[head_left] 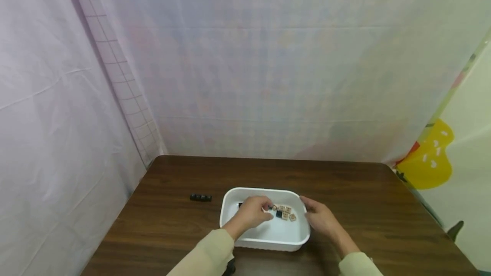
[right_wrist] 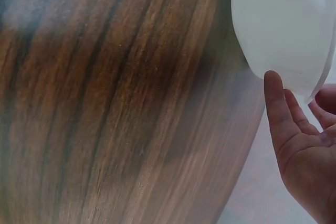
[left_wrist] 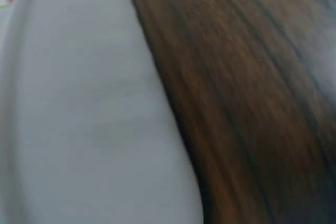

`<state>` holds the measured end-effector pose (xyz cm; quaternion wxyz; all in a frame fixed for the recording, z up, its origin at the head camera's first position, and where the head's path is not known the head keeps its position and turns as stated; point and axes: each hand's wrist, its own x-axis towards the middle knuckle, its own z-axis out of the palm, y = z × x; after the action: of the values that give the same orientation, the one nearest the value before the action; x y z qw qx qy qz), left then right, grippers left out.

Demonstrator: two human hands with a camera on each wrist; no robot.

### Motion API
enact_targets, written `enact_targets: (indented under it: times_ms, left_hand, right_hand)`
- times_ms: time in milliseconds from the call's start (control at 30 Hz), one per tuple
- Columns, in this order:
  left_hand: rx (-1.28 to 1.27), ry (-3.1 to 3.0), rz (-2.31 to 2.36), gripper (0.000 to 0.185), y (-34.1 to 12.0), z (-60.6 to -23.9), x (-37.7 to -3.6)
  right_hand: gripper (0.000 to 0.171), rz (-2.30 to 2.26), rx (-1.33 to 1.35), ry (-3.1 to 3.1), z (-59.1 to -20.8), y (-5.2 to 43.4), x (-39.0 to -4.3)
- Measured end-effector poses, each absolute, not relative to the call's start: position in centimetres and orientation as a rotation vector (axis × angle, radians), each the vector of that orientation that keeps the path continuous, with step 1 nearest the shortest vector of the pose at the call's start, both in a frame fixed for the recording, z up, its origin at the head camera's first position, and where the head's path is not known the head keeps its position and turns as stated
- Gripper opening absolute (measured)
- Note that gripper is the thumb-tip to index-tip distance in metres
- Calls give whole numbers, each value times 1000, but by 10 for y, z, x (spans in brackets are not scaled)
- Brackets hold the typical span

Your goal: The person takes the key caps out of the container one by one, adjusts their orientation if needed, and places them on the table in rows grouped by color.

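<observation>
Several tiles [head_left: 285,213] lie in the white tub [head_left: 264,237] on the bench [head_left: 383,208]. My left grip [head_left: 253,213] curls over them inside the tub; whether it pinches one, I cannot tell. My right grip [head_left: 320,218], fingers relaxed, touches the tub's right rim.

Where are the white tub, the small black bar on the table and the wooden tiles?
white tub [head_left: 264,237], head view, on the bare floor inside it.
black bar [head_left: 200,197], head view, on its middle.
wooden tiles [head_left: 287,213], head view, on one tile in the cluster inside the tub.
</observation>
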<state>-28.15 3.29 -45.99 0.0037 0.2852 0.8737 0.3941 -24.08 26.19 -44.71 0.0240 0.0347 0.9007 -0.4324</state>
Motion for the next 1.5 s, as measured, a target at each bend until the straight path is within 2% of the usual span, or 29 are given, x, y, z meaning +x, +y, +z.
enact_targets:
  times_ms: [467, 800, 1167, 1500]
  left_hand:
    - [924, 2910, 751, 29, 61, -472, -287]
    - [938, 2879, 807, 26, 54, -476, -288]
    - [951, 2847, 852, 10, 57, -480, -288]
    - [942, 2829, 920, 11, 54, -471, -288]
  right_hand:
    - [60, -1351, 136, 2803, -447, 261, -238]
    - [59, -1354, 142, 2830, -445, 256, -236]
    - [60, -1361, 187, 2786, -446, 255, -236]
    - [58, -1394, 154, 2824, -446, 254, -233]
